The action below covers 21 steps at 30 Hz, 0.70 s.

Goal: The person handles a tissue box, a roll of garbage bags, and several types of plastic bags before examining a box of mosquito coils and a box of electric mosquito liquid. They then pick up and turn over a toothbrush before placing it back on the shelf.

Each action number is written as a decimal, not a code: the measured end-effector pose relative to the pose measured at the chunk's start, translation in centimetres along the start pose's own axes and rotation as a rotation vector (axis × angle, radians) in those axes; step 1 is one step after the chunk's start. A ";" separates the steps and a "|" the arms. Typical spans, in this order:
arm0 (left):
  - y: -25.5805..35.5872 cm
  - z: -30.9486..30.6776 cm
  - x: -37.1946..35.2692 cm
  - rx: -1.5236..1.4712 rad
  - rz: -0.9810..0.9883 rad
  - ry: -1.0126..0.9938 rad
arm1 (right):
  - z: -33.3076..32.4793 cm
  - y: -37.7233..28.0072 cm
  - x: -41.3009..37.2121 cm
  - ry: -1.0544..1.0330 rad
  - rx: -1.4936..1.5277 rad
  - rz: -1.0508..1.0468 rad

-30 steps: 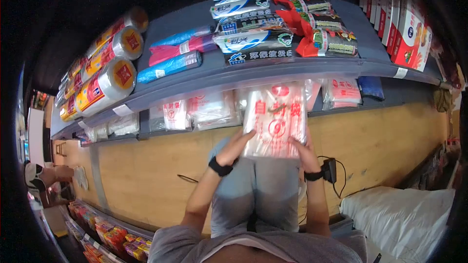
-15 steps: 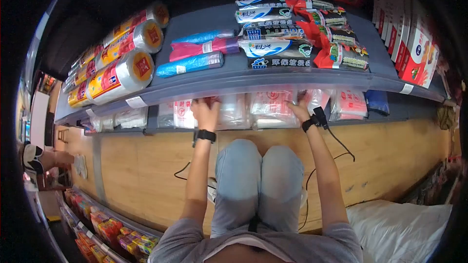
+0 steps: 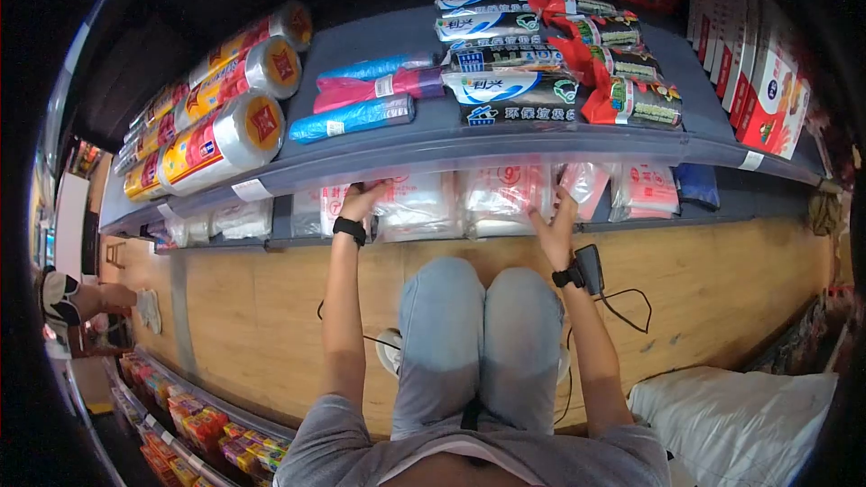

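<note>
My left hand (image 3: 363, 200) reaches under the upper shelf's front edge, its fingers stretched over the left side of a clear plastic bag pack with red print (image 3: 417, 207). Left of that hand lies another red-printed bag pack (image 3: 333, 206). My right hand (image 3: 554, 227) has thumb and fingers apart. It touches the right side of a bag pack marked with a red 9 (image 3: 507, 191). Close to its fingertips is a pink-and-white pack (image 3: 585, 189). Both wrists wear black bands, and a dark box-shaped device (image 3: 589, 269) with a cable hangs by the right one.
On the upper shelf (image 3: 361, 151) are large plastic rolls (image 3: 236, 135), blue and pink rolls (image 3: 383, 87), black bag rolls (image 3: 514, 101) and red-white boxes (image 3: 778, 104). A white sack (image 3: 735, 424) lies right. Another person's leg (image 3: 108, 294) shows left. Colourful packets (image 3: 198, 419) line a lower-left rack.
My left hand has shifted left, uncovering more of the middle bag pack. My right hand has drawn slightly back towards me, and the device at its wrist has swung lower.
</note>
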<state>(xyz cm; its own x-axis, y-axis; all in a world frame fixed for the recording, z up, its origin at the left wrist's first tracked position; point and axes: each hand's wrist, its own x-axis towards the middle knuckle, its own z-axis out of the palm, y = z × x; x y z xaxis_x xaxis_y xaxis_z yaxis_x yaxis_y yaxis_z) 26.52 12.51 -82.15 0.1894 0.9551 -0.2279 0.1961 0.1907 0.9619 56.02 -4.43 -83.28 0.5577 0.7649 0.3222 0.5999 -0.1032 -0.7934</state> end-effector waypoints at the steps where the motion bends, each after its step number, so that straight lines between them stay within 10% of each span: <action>1: 0.0 0.1 -0.1 -0.014 0.044 0.025 | -0.5 -1.3 -0.3 -0.001 -0.004 0.002; 12: 3.5 2.5 -9.2 -0.212 -0.044 0.134 | 2.1 -5.2 -3.6 -0.547 0.644 0.301; 15: 2.7 3.3 -13.3 -0.403 -0.026 0.001 | 0.9 -7.8 -4.8 -0.685 0.928 0.654; 21: 4.5 6.0 -18.8 -0.498 -0.179 -0.255 | -2.8 -8.6 -8.0 -0.506 1.086 0.773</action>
<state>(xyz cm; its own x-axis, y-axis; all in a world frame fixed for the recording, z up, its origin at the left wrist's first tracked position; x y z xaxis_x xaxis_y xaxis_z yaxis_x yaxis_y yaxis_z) 29.61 -5.95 -74.47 0.4330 0.8250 -0.3632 -0.2171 0.4865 0.8463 47.95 -11.48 -77.57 0.1363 0.9066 -0.3993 -0.6147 -0.2387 -0.7518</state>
